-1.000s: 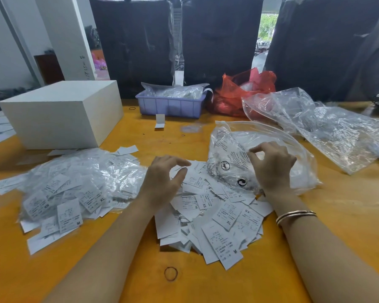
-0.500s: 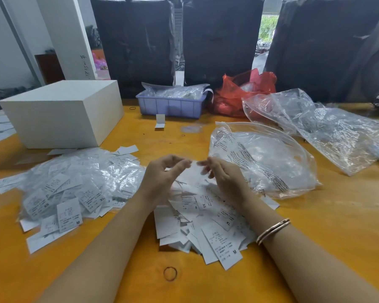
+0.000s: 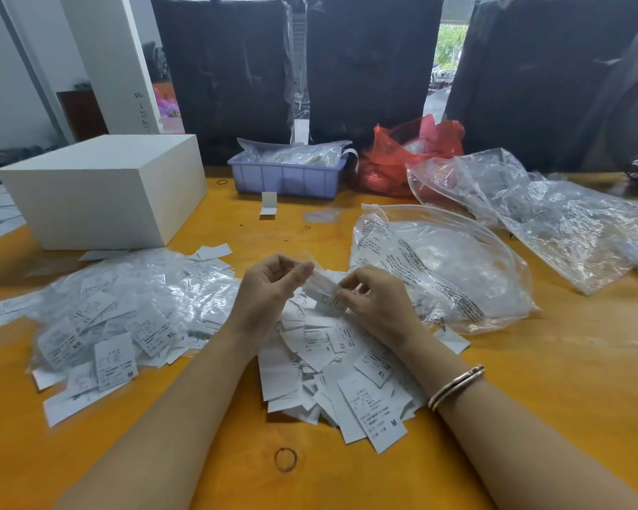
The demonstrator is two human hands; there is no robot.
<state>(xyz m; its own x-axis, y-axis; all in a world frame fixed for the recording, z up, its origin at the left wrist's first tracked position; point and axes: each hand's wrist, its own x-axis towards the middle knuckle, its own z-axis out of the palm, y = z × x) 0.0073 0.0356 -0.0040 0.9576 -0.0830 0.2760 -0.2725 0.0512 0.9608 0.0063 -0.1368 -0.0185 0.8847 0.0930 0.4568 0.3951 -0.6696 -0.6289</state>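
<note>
Now, above the loose pile (image 3: 347, 380), left hand (image 3: 269, 288) pinches what looks like a clear sleeve (image 3: 307, 260), and right hand (image 3: 376, 307), at its three o'clock, pinches a label (image 3: 323, 288) between them. Best spread the sleeve's mouth and feed the label in square, I'd say.

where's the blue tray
Head view: the blue tray sits far centre on the table, white box to its left, red bag to its right.

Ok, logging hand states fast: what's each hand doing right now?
Left hand: pinches one end of a white tag.
Right hand: pinches the tag's other end.
</note>
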